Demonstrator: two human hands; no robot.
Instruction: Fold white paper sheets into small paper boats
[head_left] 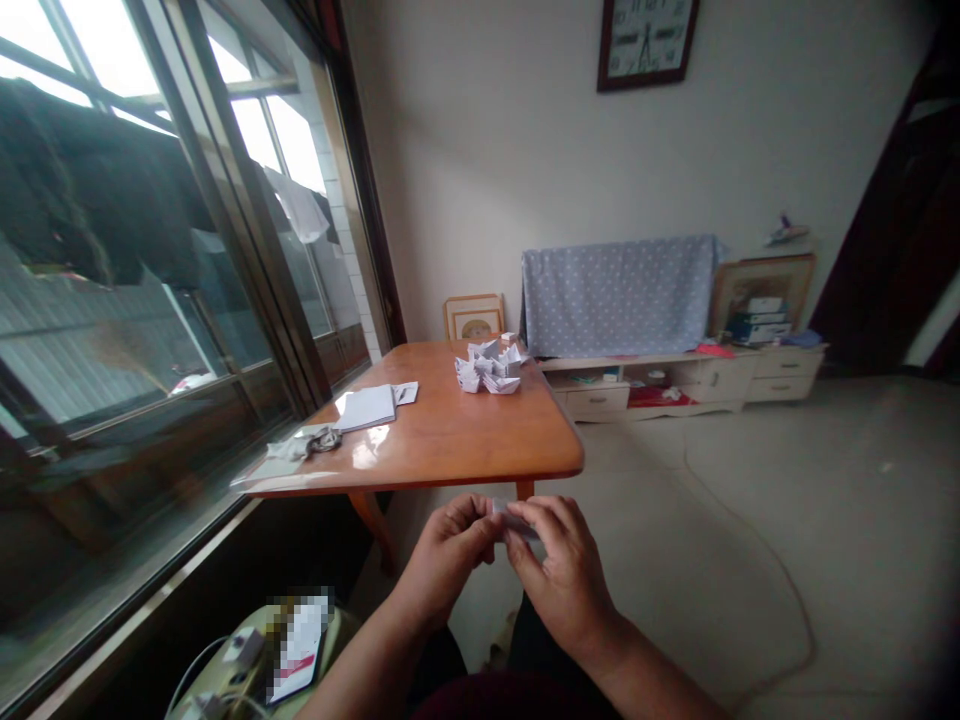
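Note:
My left hand [448,558] and my right hand [561,570] meet low in the middle of the view, in front of the table's near edge. Both pinch a small piece of white paper [513,519] between their fingertips; most of it is hidden by the fingers. Ahead stands a wooden table [450,440]. On its far end lies a pile of several folded white paper pieces [489,367]. A stack of white paper sheets [367,407] lies on the table's left side.
A dark small object and crumpled paper [311,441] sit at the table's left corner. Large windows [150,300] run along the left. A low cabinet [675,380] with a dotted cloth stands at the far wall. A phone and cables [292,650] rest at lower left.

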